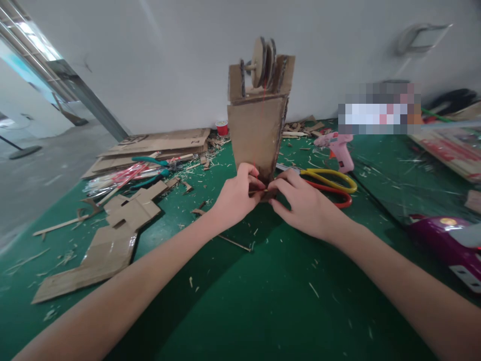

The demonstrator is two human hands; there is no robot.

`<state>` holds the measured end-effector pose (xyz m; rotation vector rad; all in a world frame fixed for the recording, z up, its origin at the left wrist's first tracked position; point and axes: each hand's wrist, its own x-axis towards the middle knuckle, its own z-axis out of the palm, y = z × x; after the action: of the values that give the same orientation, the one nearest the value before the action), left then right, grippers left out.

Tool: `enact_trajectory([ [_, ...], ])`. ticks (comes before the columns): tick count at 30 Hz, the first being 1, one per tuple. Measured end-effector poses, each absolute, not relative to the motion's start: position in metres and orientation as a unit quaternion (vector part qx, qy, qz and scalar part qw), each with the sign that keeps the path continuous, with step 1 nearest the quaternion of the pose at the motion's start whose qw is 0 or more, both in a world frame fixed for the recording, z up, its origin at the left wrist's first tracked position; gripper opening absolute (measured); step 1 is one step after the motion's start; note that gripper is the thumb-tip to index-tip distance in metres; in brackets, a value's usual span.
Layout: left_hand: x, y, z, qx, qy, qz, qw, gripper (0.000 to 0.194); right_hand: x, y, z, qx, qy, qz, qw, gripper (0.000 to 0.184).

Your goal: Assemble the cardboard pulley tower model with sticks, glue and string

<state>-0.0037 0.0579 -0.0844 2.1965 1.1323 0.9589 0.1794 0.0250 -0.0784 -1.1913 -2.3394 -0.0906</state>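
A cardboard tower [255,131] stands upright on the green table, with a round cardboard pulley wheel [259,61] on a wooden axle between two uprights at its top. A thin red string [264,94] runs from the wheel down the front face toward my fingers. At the tower's foot, my left hand [240,196] is closed in a pinch on the string's lower end. My right hand [298,203] pinches at the same spot from the other side, fingertips nearly meeting the left ones. Something thin and stick-like between them is mostly hidden by the fingers.
Yellow-and-red-handled scissors [332,181] lie just beyond my right hand. A pink glue gun [340,150] is behind them, and a purple device [443,240] sits at the right. Teal-handled pliers [150,178], cardboard pieces [112,245] and scraps cover the left. A thin stick [235,243] lies in front.
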Motion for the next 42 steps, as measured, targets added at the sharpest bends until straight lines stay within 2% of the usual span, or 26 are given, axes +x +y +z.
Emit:
enact_trajectory([
  [9,-0.006,0.058,-0.089,0.821,0.39,0.361,0.207,0.039,0.178,0.025,-0.081,-0.443,-0.861,-0.053,0.245,0.02],
  [17,-0.006,0.059,-0.09,0.809,0.41,0.369,0.205,0.04,0.181,0.021,-0.077,-0.411,-0.878,-0.156,0.192,0.028],
  [20,-0.004,0.058,-0.09,0.816,0.401,0.368,0.196,0.038,0.182,0.02,-0.077,-0.411,-0.874,-0.162,0.199,0.028],
  [26,-0.009,0.058,-0.093,0.87,0.358,0.327,0.089,0.032,0.179,0.022,-0.081,-0.446,-0.855,-0.104,0.245,0.026],
  [30,-0.016,0.06,-0.099,0.891,0.327,0.314,0.003,0.038,0.176,0.022,-0.082,-0.445,-0.854,-0.096,0.251,0.025],
  [36,-0.013,0.061,-0.101,0.882,0.32,0.339,0.069,0.058,0.179,0.021,-0.082,-0.444,-0.855,-0.101,0.248,0.028],
  [42,-0.009,0.06,-0.1,0.863,0.336,0.364,0.098,0.065,0.18,0.021,-0.081,-0.433,-0.861,-0.139,0.227,0.03],
])
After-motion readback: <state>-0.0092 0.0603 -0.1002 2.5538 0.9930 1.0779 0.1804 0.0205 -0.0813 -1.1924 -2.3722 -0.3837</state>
